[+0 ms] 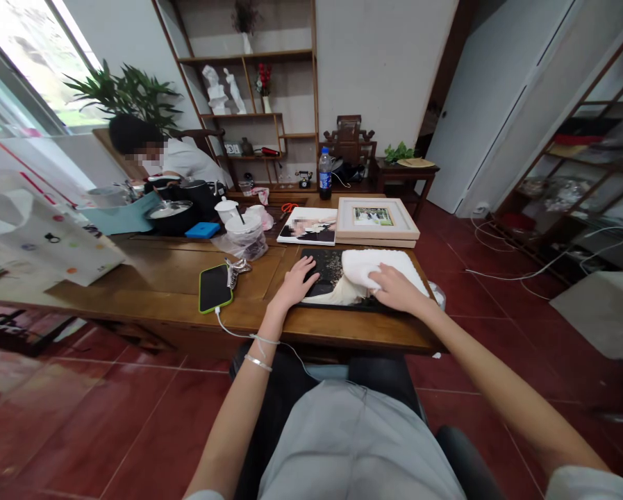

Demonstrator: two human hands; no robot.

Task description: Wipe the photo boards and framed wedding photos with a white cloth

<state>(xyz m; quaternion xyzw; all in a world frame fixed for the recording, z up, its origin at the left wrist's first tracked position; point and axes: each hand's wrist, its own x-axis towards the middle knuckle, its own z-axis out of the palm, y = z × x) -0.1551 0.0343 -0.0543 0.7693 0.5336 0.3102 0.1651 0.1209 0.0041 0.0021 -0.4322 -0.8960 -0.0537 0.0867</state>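
Observation:
A dark photo panel [326, 262] with a pale dress-like shape in its picture lies flat near the table's front right. My left hand [296, 281] rests on the panel's left edge, fingers spread and holding nothing. Over the panel's right part, my right hand [394, 286] is closed on a white cloth [360, 267] and presses it down on the surface. White material [402, 262] covers the panel's upper right; whether it is part of the same cloth I cannot tell. Just behind are a light wooden picture frame [410, 228] and a glossy photo print [305, 226].
A phone [216, 288] with a charging cable [238, 334] lies left on the wooden table [155, 267]. Behind it stand a lidded cup [243, 223] in a plastic bag, a cola bottle [324, 175] and orange scissors [289, 207]. Another person [199, 161] bends over pots at the far left.

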